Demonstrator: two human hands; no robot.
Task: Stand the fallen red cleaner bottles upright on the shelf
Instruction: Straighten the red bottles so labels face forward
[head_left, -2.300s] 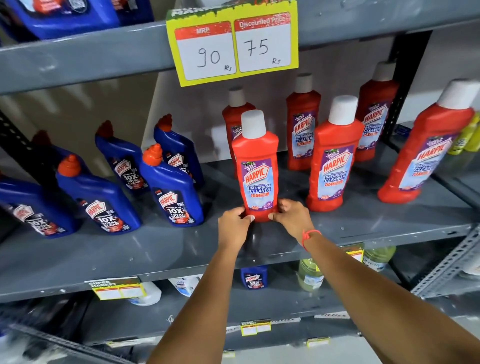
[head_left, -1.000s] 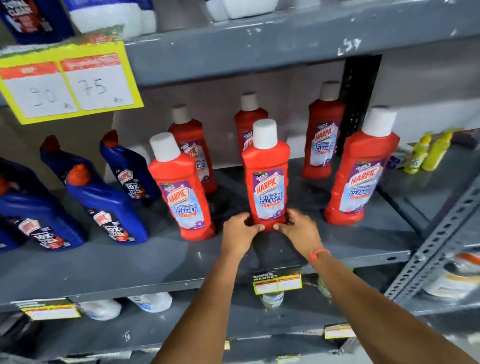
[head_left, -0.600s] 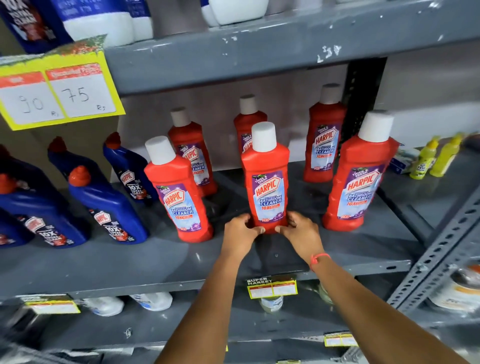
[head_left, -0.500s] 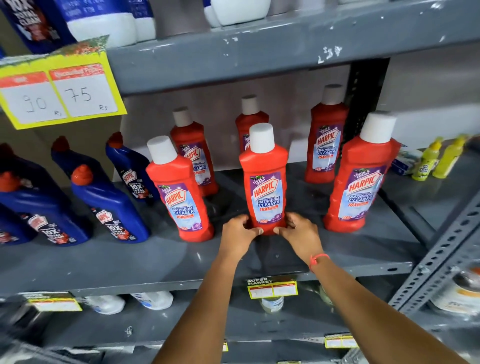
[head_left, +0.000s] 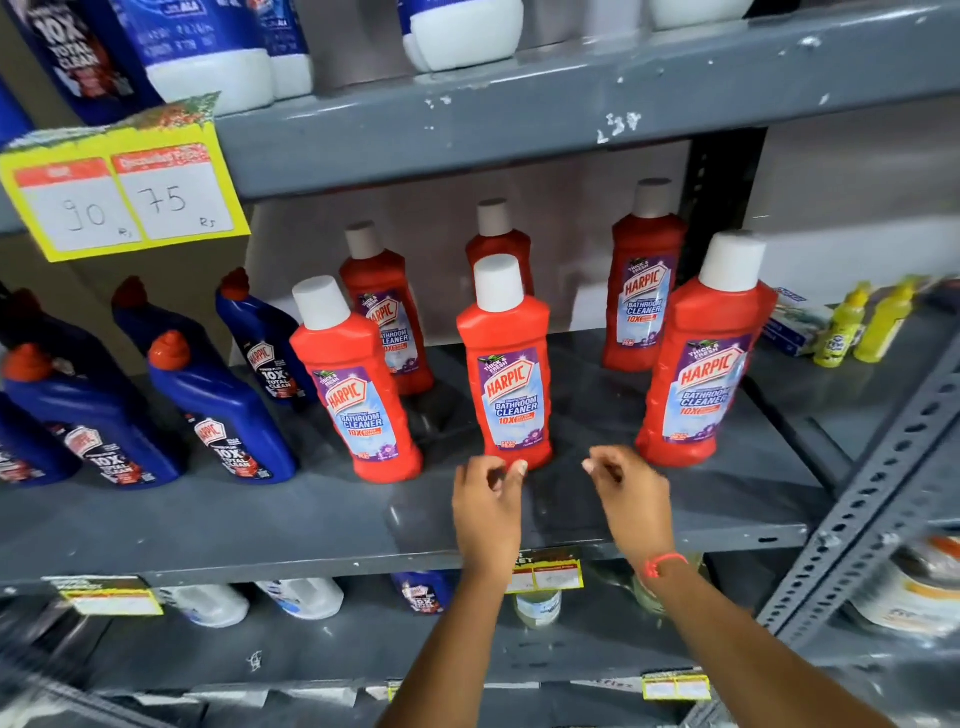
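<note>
Red cleaner bottle (head_left: 511, 384) is standing upright at frame centre on the grey shelf (head_left: 260, 519).
My left hand (head_left: 488, 506) is hovering with fingertips brushing its base, grasping nothing; my right hand (head_left: 631, 499) is hanging loosely curled just beside it, apart. Five more red bottles are standing around it.

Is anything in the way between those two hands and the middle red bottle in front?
Nothing visible. The middle red bottle stands upright near the shelf edge. The left hand is right at its base, the right hand just beside it, with only bare shelf between.
</note>
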